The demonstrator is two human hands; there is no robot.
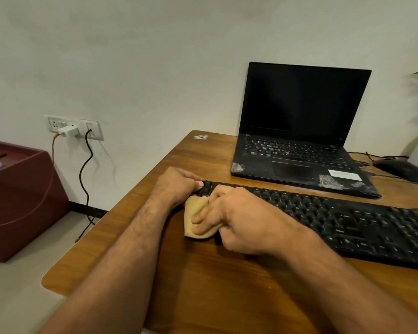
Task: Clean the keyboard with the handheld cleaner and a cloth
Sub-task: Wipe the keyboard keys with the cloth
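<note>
Cloth-wiping step, at the left end of the keyboard (323, 213). Right hand (239, 222) grips a bunched yellow cloth (196, 213), fingers curled round it, and presses it on the keys at the keyboard's left edge. Left hand (176, 186) rests at the far-left corner of the keyboard, fingers curled against its edge with the thumb near the top-left keys, seemingly bracing it; whether it truly pinches the casing cannot be told.

Keyboard: black, full-size, lying flat on the wooden desk (203, 285) and running diagonally from the hands toward the right edge of the view, just in front of the laptop (299, 141). Its keys look matte and dark; no dust or crumbs can be made out at this sharpness. Cloth: soft, crumpled, part of it spilling off the keyboard onto the desk.

Handheld cleaner: not in view, so whether that stage is done cannot be judged.

Likely next move: draw the cloth rightward along the key rows, with steady downward pressure and the left hand holding the keyboard against sliding. Most of the key field lies to the right, uncovered by the cloth.
</note>
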